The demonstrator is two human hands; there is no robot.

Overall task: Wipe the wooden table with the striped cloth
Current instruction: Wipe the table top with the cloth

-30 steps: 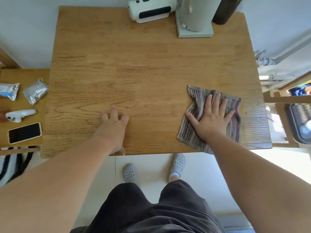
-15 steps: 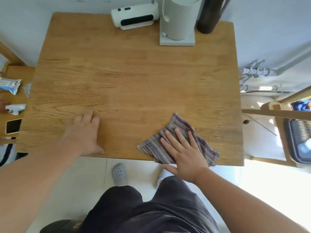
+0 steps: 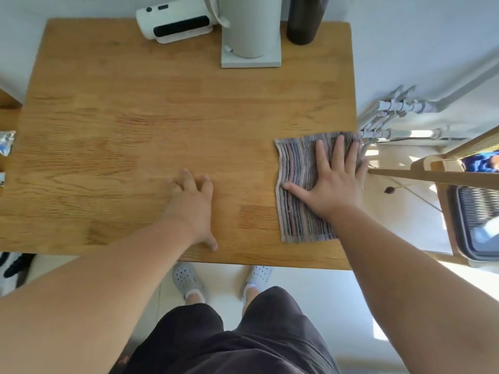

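Note:
The wooden table (image 3: 151,125) fills the middle of the head view. A striped cloth (image 3: 297,184) lies flat at the table's right edge, its far corner reaching the rim. My right hand (image 3: 332,182) presses on the cloth with straight, spread fingers. Near the front edge, left of the cloth, my left hand (image 3: 193,203) rests on the bare wood, its fingers loosely bent and holding nothing.
At the table's back stand a white device (image 3: 175,21), a pale kettle on a square base (image 3: 251,36) and a dark bottle (image 3: 303,20). Pipes (image 3: 391,112) and a wooden rack (image 3: 445,179) lie right of the table. A side shelf with a foil packet (image 3: 6,141) sits left.
My right hand has slid the cloth from the front edge out to the table's right edge, and the cloth now lies flatter. My left hand has stayed resting on the wood near the front edge.

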